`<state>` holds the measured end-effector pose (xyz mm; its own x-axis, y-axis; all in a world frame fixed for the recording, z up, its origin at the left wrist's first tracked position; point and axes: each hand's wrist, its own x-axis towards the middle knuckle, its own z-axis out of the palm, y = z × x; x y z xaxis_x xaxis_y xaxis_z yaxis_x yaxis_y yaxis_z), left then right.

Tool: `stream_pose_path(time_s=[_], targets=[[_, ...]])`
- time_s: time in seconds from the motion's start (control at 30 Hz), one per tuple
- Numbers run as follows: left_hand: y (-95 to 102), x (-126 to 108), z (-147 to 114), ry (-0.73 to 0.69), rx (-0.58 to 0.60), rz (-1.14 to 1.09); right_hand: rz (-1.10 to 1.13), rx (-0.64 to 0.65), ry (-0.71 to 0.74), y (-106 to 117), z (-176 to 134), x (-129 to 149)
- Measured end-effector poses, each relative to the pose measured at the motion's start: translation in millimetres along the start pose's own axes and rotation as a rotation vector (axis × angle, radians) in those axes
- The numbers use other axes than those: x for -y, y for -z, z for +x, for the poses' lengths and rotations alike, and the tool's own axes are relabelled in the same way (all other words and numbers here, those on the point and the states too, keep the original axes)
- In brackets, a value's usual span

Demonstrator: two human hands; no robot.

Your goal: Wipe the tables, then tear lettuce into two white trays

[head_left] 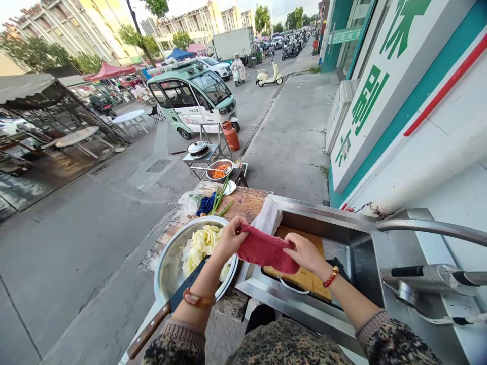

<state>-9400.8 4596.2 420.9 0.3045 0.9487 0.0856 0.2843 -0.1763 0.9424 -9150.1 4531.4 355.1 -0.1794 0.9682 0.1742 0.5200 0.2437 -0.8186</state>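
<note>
Patterned top [289, 345], red cloth [264, 248] between hands [230, 238], length sloping down rightward

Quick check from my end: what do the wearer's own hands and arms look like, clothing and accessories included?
Both the left hand and right hand are ungloved. The mottled dark-and-tan sleeves end in ribbed mauve-brown cuffs. Left: an orange-brown bangle. Right: a red beaded bracelet with gold-coloured beads.
</note>
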Motion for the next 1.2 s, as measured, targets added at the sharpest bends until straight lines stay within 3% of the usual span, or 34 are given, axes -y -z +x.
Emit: stream_pose_path(time_s=[0.27,0.33,0.4,0.5,0.6,0.67,0.77,0.87,0.97,1.03,1.1,1.2], targets=[[15.4,-37.3,54.1,-0.244,-0.123,0.397,-0.016,-0.384,0.060,15.4,86.3,-1.9],[13.0,-32.3,53.7,-0.300,-0.125,0.506,0.006,-0.409,0.101,15.1,100.6,-3.9],[4.3,-13.7,40.6,-0.311,-0.043,0.574,0.025,-0.383,0.095,9.6,101.1,-12.2],[-16.6,27.1,0.5,-0.168,0.167,0.535,0.125,-0.309,-0.055,-4.7,73.0,-33.6],[-35.6,54.8,-43.7,0.013,0.216,0.338,0.271,-0.257,-0.228,-17.9,20.6,-54.4],[-42.7,55.8,-62.6,0.117,0.210,0.223,0.330,-0.231,-0.309,-24.1,-16.8,-62.2],[-47.1,30.2,-67.9,0.180,0.219,0.103,0.389,-0.199,-0.398,-30.2,-61.3,-61.5],[-53.4,-18.8,-53.1,0.060,0.281,0.074,0.431,-0.228,-0.431,-32.2,-85.8,-45.1],[-68.2,-69.7,-34.8,-0.164,0.396,0.097,0.441,-0.289,-0.432,-32.7,-97.1,-17.1],[-80.0,-89.7,-27.3,-0.304,0.475,0.133,0.425,-0.323,-0.429,-35.6,-102.5,1.8],[-89.1,-90.3,-24.4,-0.405,0.550,0.187,0.402,-0.371,-0.445,-42.6,-108.7,15.8],[-96.4,-55.7,-25.2,-0.459,0.657,0.257,0.411,-0.482,-0.530,-59.4,-125.8,25.2]])
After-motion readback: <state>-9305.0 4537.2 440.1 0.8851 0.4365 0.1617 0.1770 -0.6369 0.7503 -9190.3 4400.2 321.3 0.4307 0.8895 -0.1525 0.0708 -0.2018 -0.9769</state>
